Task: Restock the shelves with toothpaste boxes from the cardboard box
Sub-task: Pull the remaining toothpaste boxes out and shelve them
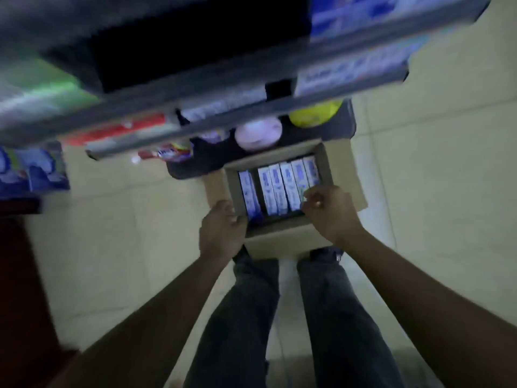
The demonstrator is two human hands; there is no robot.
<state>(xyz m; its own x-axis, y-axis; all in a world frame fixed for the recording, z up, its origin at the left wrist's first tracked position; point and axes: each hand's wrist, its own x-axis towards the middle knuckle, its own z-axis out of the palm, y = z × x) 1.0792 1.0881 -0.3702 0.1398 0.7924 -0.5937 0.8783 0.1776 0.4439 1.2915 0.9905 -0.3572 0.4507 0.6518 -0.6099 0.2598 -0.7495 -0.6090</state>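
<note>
The cardboard box [324, 166] sits open on the pale tiled floor [433, 169], right in front of the person's feet and pushed up against the bottom of the shelves [195, 107]. Inside it the toothpaste boxes [279, 189] stand on end: a tight row of about five fills the right-hand part, and one more stands alone against the left wall, with a dark gap between it and the row. The left hand [221, 231] is at the near-left corner of the cardboard box, its fingers curled over the rim there and holding the wall, just beside the lone toothpaste box. The right hand [330, 211] is at the near-right side, its fingers bunched together right above the near ends of the rightmost toothpaste boxes; motion blur hides whether the fingertips actually pinch one or only touch it. Both forearms reach down from the lower corners of the view, on either side of legs in dark jeans [251, 303]. On the lowest shelf just behind the cardboard box sit a pink round tub [258, 134] and a yellow tub [314, 116]
</note>
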